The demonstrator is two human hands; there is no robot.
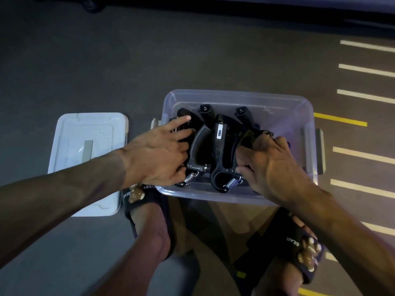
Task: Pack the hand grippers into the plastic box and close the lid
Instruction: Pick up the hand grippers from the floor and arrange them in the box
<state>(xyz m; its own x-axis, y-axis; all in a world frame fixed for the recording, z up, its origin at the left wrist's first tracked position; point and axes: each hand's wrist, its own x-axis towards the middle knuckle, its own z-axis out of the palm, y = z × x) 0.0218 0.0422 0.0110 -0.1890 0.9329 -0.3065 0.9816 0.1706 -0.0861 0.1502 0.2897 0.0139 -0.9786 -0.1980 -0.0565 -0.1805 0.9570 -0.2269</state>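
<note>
A clear, rectangular plastic box (297, 116) with rounded corners sits open on the dark grey floor (85, 67), just beyond the person's feet. Inside it lie several black hand grippers (218, 144) with curved handles and bright coiled steel springs at their near ends, packed side by side in the left and middle part of the box; the right part of the box shows bare bottom.

Both hands reach into the box, apart from each other. The left hand (158, 152) lies over the leftmost gripper, its fingers mostly straight and spread, fingertips resting on the black handle; I cannot tell whether the thumb is hooked under anything. The right hand (271, 165) has its fingers curled round the handle of the rightmost gripper, thumb near the spring end, gripping it inside the box.

The box's pale translucent lid (89, 159) lies flat on the floor to the left of the box, near it but not touching, partly hidden by the left forearm. Below the box, two black slide sandals (299, 242) with brown bear-shaped charms are on the person's feet. White and yellow painted stripes (363, 71) mark the floor at the right.
</note>
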